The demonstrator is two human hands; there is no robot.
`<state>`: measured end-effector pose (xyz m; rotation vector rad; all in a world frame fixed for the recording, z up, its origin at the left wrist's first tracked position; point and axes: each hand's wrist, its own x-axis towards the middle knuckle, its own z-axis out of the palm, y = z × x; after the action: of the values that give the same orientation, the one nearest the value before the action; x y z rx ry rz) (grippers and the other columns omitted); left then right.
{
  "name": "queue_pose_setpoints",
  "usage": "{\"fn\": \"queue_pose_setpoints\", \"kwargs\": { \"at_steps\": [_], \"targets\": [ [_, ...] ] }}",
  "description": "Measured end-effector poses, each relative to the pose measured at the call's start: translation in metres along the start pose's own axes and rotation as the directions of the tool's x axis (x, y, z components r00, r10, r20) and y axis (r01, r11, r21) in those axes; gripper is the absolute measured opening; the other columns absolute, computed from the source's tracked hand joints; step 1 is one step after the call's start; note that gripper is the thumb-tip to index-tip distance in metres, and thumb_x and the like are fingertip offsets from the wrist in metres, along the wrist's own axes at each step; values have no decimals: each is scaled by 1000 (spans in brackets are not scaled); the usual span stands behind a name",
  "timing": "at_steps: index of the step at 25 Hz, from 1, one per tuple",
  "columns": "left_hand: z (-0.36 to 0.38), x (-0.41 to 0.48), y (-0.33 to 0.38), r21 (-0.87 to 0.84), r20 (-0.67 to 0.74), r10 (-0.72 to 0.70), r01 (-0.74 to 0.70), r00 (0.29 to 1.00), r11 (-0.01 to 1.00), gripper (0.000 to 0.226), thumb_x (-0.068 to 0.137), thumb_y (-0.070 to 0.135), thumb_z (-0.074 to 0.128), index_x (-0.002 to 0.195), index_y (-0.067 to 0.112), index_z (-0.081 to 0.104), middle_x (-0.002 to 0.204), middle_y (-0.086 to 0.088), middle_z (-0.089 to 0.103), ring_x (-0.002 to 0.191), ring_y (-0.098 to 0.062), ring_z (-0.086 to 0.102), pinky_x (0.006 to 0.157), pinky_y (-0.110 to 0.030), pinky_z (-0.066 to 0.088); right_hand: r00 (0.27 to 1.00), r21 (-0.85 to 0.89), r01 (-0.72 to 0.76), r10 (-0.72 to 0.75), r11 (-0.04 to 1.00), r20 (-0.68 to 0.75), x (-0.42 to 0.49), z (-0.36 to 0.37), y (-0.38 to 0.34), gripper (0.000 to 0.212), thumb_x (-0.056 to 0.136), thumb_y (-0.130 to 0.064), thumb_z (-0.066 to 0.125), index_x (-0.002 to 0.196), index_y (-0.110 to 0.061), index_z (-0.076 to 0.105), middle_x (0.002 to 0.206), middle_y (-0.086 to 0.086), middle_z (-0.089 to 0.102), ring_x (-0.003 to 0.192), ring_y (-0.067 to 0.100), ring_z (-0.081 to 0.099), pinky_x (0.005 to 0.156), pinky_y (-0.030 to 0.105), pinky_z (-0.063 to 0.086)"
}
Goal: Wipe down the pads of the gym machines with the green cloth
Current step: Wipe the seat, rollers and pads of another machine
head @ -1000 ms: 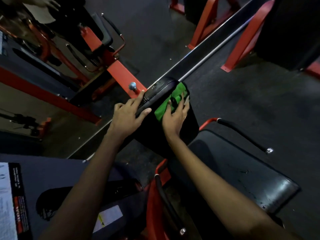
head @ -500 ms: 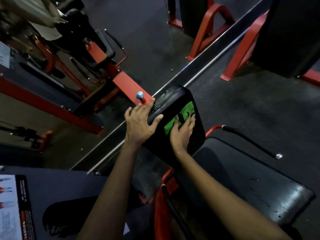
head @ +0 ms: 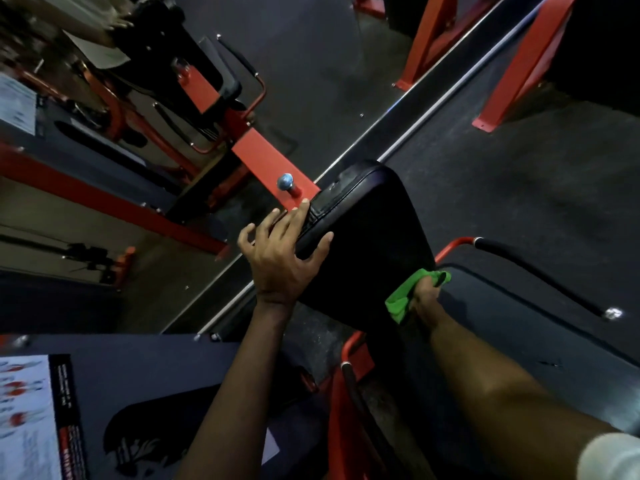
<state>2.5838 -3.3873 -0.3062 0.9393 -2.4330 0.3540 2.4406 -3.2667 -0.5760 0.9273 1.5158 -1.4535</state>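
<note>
Head view — left grip splayed on black pad, right grip curled round green cloth — red handle beside.

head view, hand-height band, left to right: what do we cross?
left hand resting on the pad's edge → black pad → green cloth, gripped by the right hand → black-sleeved handle → chrome end cap

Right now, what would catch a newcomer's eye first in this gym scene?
The bright green cloth bunched in the right hand, at the black pad's lower edge, stands out in the dim light. The left hand rests on the pad's left edge, beside a red frame bar with a silvery knob.
</note>
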Motion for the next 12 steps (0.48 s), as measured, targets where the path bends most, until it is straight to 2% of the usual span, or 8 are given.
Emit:
{"fn": "queue_pose_setpoints", "kwargs": {
  "at_steps": [2, 4, 8, 12],
  "targets": [
    [-1, -2, -1, 6, 13, 5, -6, 1000, 1000, 59, 92, 69, 53, 136, 31, 62, 122, 15, 70, 122, -14, 60, 103, -49, 34, 998, 83, -57, 56, 995, 14, 10, -6, -1, 42, 103, -26, 42, 136, -2, 53, 135, 14, 59, 115, 34, 62, 83, 45, 53],
    [-2, -1, -1, -4, 22, 1, -1, 1000, 1000, 58, 93, 68, 54, 136, 30, 62, 124, 15, 69, 123, -14, 59, 104, -50, 34, 1000, 110, -22, 22, 994, -2, 3, -8, -6, 43, 105, -27, 43, 138, -1, 51, 132, 15, 59, 117, 35, 62, 92, 48, 53],
    [0, -2, -2, -21, 11, 13, -12, 1000, 1000, 57, 93, 65, 56, 135, 28, 63, 123, 14, 69, 122, -16, 60, 105, -50, 35, 996, 12, 92, -92, 996, 11, 0, -6, 2, 47, 102, -37, 46, 144, -16, 49, 126, 6, 59, 111, 28, 61, 101, 44, 51],
    [1, -2, -4, -50, 13, 27, -26, 1000, 998, 56, 92, 64, 59, 134, 27, 64, 122, 14, 70, 122, -17, 61, 104, -49, 36, 993, 16, 96, -94, 995, -68, 11, -5, -7, 33, 102, -39, 45, 128, -22, 58, 125, 9, 65, 105, 31, 65, 96, 47, 55]
  ]
}}
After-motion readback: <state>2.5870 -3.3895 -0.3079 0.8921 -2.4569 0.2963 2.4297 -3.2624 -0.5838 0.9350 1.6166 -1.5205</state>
